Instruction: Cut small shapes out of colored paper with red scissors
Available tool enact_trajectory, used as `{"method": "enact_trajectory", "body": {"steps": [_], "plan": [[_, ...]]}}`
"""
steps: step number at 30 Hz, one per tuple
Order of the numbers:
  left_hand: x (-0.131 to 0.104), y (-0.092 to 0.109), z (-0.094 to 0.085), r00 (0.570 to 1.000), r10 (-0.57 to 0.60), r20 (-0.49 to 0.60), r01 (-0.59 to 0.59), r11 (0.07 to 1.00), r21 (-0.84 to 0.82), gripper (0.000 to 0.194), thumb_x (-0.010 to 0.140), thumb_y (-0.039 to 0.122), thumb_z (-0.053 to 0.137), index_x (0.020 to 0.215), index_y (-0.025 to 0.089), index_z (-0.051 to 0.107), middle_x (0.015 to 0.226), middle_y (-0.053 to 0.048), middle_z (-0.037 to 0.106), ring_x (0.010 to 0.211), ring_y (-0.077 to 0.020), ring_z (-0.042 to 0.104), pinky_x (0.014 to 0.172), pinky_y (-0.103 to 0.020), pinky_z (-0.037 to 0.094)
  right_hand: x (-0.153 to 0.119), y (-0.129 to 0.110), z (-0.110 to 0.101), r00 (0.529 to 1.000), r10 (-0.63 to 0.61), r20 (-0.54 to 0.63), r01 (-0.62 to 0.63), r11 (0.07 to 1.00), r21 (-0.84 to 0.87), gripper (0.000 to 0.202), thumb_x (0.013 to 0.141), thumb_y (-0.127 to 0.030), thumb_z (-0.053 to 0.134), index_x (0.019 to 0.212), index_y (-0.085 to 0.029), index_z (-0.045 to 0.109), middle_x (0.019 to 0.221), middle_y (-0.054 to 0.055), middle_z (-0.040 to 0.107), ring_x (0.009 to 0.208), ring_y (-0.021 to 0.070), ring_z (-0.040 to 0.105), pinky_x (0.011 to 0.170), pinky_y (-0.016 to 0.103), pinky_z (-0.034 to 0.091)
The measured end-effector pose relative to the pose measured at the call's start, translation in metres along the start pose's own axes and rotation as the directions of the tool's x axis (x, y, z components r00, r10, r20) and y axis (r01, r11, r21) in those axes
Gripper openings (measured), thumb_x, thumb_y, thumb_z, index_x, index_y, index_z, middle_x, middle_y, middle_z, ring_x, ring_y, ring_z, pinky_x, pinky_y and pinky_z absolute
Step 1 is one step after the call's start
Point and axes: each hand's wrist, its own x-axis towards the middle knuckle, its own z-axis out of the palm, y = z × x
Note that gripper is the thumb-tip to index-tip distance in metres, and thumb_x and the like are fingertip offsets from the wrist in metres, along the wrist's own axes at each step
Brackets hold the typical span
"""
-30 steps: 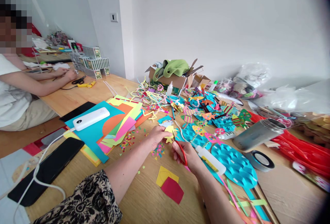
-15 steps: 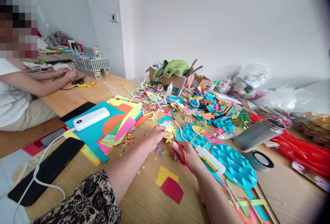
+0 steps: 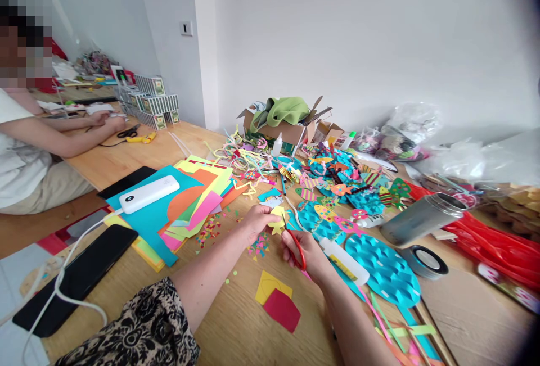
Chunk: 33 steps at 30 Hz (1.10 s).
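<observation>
Between the thumb and fingers of my left hand (image 3: 258,223) is a small piece of yellow paper (image 3: 277,218), held just above the table. My right hand (image 3: 310,254) grips red-handled scissors (image 3: 299,249), their blades at the right edge of that paper. Tiny colored paper scraps (image 3: 259,245) lie on the table beneath my hands. Nearer to me, a yellow paper square (image 3: 270,284) with a drawn curve is partly covered by a dark red paper piece (image 3: 283,310). Right of my right hand lies a white glue bottle (image 3: 346,262).
Stacked colored paper (image 3: 147,214) with a white power bank (image 3: 149,193) and a black phone (image 3: 76,281) lie left. Paper fish (image 3: 324,214), blue egg-carton pieces (image 3: 382,270), tape (image 3: 425,262) and a steel flask (image 3: 422,220) crowd the right. A person (image 3: 25,152) sits at far left.
My hands, the yellow paper and the scissors stay almost in place, with only slight shifts. At far left, the other person's head has moved a little leftward.
</observation>
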Motion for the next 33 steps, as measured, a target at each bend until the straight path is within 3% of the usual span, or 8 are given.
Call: {"method": "enact_trajectory", "body": {"steps": [11,33], "plan": [[-0.0029,0.0035,0.0016,1.000,-0.020,0.002,0.020,0.999,-0.030,0.010,0.056,0.017,0.070,0.062,0.012,0.064,0.055,-0.001,0.060,0.049,-0.0092,0.053,0.050,-0.022,0.039,-0.0012,0.0005,0.0004,1.000,0.001,0.014,-0.002,1.000,0.029,0.051,0.077,-0.064,0.061,0.061,-0.017,0.052,0.049,-0.002,0.057,0.037,0.0068,0.046,0.038,0.018,0.029],[0.0004,0.0007,-0.0007,1.000,-0.021,-0.004,0.021,1.000,-0.005,0.019,0.054,0.022,0.075,0.065,0.012,0.064,0.056,0.000,0.059,0.047,-0.0088,0.051,0.047,-0.022,0.035,0.0009,0.0048,-0.0005,1.000,0.014,0.004,-0.014,1.000,0.028,0.051,0.076,-0.066,0.061,0.066,-0.017,0.054,0.045,-0.003,0.055,0.034,0.0069,0.044,0.036,0.018,0.026]]}}
